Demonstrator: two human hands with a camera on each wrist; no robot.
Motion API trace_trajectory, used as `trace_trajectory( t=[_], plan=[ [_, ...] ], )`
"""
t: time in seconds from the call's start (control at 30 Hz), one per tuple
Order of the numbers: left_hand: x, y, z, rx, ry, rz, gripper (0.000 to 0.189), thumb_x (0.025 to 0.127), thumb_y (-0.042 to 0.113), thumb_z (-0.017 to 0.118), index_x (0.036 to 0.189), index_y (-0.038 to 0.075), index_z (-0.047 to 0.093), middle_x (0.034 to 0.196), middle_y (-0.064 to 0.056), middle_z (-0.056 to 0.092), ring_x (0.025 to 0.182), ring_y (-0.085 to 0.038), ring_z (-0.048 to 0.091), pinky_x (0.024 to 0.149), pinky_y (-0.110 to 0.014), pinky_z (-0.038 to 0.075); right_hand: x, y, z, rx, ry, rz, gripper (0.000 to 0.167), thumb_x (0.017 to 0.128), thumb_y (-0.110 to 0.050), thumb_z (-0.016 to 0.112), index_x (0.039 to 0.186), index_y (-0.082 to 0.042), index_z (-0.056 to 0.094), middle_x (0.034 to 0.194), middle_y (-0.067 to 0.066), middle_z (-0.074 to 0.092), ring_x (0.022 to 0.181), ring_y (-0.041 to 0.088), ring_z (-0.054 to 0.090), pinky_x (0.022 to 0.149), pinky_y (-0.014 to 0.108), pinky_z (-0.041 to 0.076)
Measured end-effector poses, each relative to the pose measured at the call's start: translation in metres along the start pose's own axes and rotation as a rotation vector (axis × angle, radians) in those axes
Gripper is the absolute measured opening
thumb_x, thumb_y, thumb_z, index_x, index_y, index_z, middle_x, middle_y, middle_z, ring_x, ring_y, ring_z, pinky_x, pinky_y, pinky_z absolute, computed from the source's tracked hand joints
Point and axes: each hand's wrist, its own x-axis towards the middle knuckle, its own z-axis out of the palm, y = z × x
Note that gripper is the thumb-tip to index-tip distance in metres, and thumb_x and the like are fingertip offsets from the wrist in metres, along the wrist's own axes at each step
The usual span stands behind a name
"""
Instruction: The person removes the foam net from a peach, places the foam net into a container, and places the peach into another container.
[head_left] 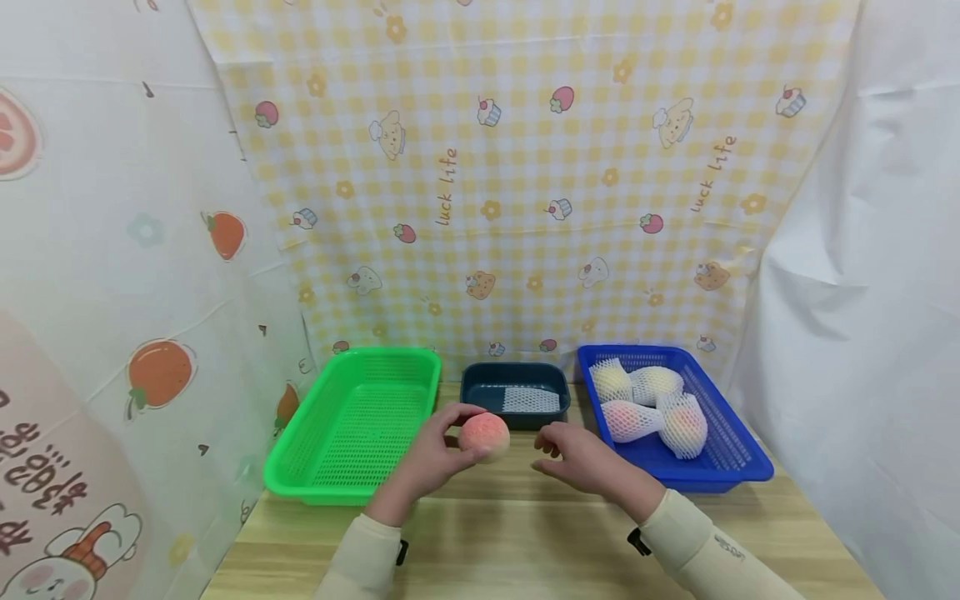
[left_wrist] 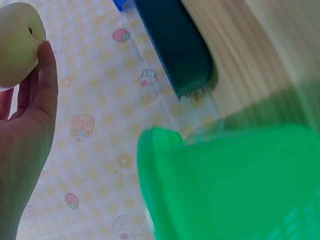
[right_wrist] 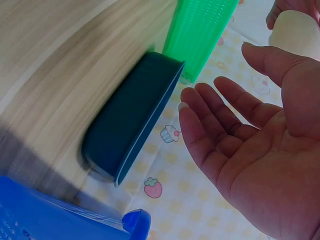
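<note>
A pink and cream peach [head_left: 484, 437] is held in my left hand [head_left: 438, 450], fingers and thumb curled round its left side above the table. In the left wrist view the peach [left_wrist: 19, 46] shows its pale side and stem hollow. My right hand [head_left: 577, 458] hovers to the right of the peach, apart from it, with nothing in it. In the right wrist view the right hand [right_wrist: 255, 135] has its palm bare and its fingers loosely bent. Behind both hands stands a dark teal box [head_left: 472, 392] with a white foam net [head_left: 531, 399] inside.
At the left lies a green perforated basket [head_left: 360, 425] with nothing seen in it. A blue basket [head_left: 720, 433] at the right holds several net-wrapped fruits [head_left: 684, 425]. A checked cloth [head_left: 517, 250] hangs behind the wooden table [head_left: 525, 542].
</note>
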Motion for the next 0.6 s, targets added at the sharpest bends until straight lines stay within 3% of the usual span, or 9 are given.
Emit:
trace_trajectory(
  t=[0.3, 0.5, 0.6],
  plan=[
    [0.001, 0.01, -0.042, 0.059, 0.003, -0.01, 0.054, 0.097, 0.027, 0.09, 0.143, 0.012, 0.068, 0.136, -0.006, 0.067, 0.122, -0.025, 0.064, 0.097, -0.04, 0.061, -0.007, 0.004, 0.002, 0.011, -0.005, -0.01, 0.02, 0.102, -0.027, 0.083, 0.113, -0.013, 0.075, 0.102, 0.002, 0.071, 0.094, 0.022, 0.066, 0.081, 0.04, 0.058],
    [0.006, 0.007, -0.076, 0.158, 0.033, -0.002, 0.054, 0.1, 0.03, 0.086, 0.146, 0.009, 0.066, 0.137, -0.008, 0.069, 0.123, -0.025, 0.066, 0.098, -0.041, 0.06, -0.01, 0.007, 0.003, 0.032, -0.011, -0.027, 0.019, 0.102, -0.026, 0.082, 0.113, -0.012, 0.075, 0.102, 0.002, 0.071, 0.095, 0.025, 0.068, 0.082, 0.04, 0.059],
    [0.008, 0.005, -0.092, 0.173, 0.061, -0.028, 0.053, 0.1, 0.029, 0.085, 0.146, 0.009, 0.066, 0.137, -0.009, 0.07, 0.123, -0.026, 0.067, 0.099, -0.042, 0.06, -0.012, 0.009, 0.004, 0.053, -0.027, -0.038, 0.018, 0.102, -0.025, 0.082, 0.113, -0.012, 0.074, 0.102, 0.002, 0.072, 0.094, 0.024, 0.068, 0.082, 0.039, 0.059]
  ],
)
